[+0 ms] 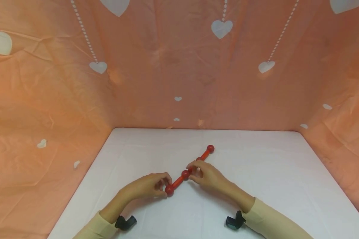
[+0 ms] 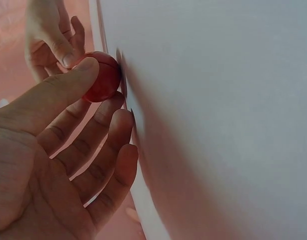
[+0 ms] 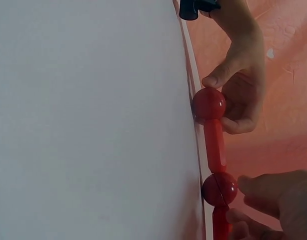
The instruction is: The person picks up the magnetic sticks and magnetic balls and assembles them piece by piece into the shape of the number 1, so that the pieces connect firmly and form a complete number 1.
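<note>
A straight chain of glossy red balls and shorter red rods lies slantwise on the white table [image 1: 254, 166]. My left hand [image 1: 148, 186] pinches the near end ball [image 1: 169, 190] between thumb and fingers; the left wrist view shows the thumb [image 2: 68, 87] across that ball [image 2: 106, 80]. A red rod [image 1: 178, 182] runs from it to the second ball [image 1: 185, 174]. My right hand [image 1: 207, 174] grips the chain just past this ball, its fingers partly hiding the rod [image 3: 221, 222] there. Beyond the hand, another rod [image 1: 205, 155] leads to the far end ball [image 1: 210, 149].
Orange cloth with white hearts [image 1: 167, 66] hangs behind the table and along both sides. Black wrist devices [image 1: 125, 223] sit at the sleeve cuffs, close over the tabletop. The table's back edge [image 1: 242, 130] lies beyond the chain's far end.
</note>
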`<state>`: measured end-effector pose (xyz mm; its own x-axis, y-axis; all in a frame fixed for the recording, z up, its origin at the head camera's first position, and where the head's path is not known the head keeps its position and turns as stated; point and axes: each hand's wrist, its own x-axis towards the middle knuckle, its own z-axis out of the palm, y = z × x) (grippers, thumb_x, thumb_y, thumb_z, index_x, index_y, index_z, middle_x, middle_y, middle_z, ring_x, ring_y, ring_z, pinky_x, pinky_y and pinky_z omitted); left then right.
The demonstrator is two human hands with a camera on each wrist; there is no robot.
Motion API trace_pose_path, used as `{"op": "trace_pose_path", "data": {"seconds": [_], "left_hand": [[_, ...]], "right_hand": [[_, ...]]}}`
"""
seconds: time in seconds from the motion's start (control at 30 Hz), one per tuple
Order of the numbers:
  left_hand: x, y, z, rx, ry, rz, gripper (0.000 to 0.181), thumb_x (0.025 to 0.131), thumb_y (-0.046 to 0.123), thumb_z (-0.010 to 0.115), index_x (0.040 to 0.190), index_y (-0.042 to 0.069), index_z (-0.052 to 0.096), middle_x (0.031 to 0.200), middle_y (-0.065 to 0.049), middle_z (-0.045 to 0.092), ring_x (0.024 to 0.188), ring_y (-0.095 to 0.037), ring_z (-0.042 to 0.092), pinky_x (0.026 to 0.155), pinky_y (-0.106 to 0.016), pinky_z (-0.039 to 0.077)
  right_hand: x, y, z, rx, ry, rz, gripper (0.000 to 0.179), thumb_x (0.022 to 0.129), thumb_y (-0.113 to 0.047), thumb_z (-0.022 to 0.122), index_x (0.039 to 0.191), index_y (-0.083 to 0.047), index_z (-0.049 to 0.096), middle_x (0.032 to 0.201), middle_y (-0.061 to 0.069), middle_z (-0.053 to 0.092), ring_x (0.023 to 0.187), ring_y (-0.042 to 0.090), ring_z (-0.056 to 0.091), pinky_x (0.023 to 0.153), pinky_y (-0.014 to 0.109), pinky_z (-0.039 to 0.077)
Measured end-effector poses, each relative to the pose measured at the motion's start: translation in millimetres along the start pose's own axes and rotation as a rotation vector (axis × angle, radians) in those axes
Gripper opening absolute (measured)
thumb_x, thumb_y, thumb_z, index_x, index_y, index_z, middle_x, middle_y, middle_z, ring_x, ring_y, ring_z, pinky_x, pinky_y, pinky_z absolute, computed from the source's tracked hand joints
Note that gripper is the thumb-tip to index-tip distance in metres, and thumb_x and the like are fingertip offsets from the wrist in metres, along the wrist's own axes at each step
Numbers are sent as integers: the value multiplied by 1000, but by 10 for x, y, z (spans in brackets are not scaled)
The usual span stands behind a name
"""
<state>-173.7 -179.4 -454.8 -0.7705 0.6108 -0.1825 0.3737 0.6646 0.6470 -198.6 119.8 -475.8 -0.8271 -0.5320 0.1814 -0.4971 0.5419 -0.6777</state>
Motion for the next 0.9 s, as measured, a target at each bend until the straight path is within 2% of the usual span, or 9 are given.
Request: {"op": "trace_pose_path", "data": {"seconds": [0.23,0.53,0.77,0.9], "left_hand": [[15,33,23,-12,-6,10,35,90,20,89,117,26,68,101,11,69,85,-10,60,77,-26,53],[69,53,74,-11,-13,50,33,90,19,89,115,26,67,99,13,69,83,-6,59,75,-25,52],[152,104,143,20,9,22,33,90,27,90,114,30,67,98,17,69,80,-5,59,75,-25,53],[209,148,176,37,27,30,33,89,28,90,112,30,66,96,17,68,79,-5,59,72,-26,52]], "right_hand": [[-34,-3,13,5,-47,56,34,96,-22,83,128,-19,72,104,-6,70,83,16,59,68,26,52],[-35,21,28,1,-36,86,33,95,-20,84,126,-21,72,96,-10,69,77,11,57,66,25,51],[-15,56,-8,-19,-11,110,30,96,-22,83,124,-24,73,96,-11,68,79,11,57,69,28,50],[6,103,-34,-22,-8,110,29,96,-21,83,123,-24,73,94,-11,67,78,11,56,70,29,49]]}}
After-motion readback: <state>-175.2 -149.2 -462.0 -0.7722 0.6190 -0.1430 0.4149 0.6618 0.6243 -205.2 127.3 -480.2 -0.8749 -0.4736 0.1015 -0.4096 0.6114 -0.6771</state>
